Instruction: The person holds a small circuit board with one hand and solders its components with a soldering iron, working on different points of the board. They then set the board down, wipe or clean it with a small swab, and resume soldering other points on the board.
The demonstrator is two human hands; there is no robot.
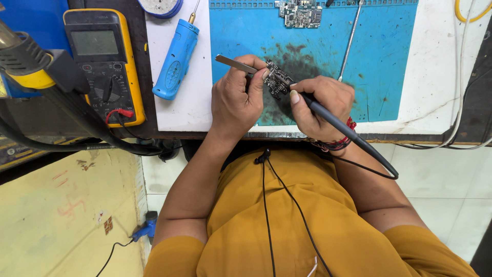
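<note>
Seen from above, a person in a mustard shirt works at a bench, both hands meeting over the near edge of a blue mat.

The left hand is closed around metal tweezers, whose flat handle sticks out to the far left. Their tips reach a small dark board, apparently pinning it so it stays put. The board sits on a blackened patch of the mat, between the two hands, touching the left fingertips.

The right hand grips a slim black iron like a pen, thumb and fingers closed near its front. The tip angles down and left onto the board. This low, pencil-style hold likely gives fine control, and the wrist seems to rest on the bench edge for steadiness. The iron's cable loops back near the right forearm.

A second board lies at the far edge of the mat, well apart. To the left, on a white sheet, lies a blue tool, and further left a yellow meter. A hot-air nozzle with a thick black hose juts in at the far left, out of the way.
</note>
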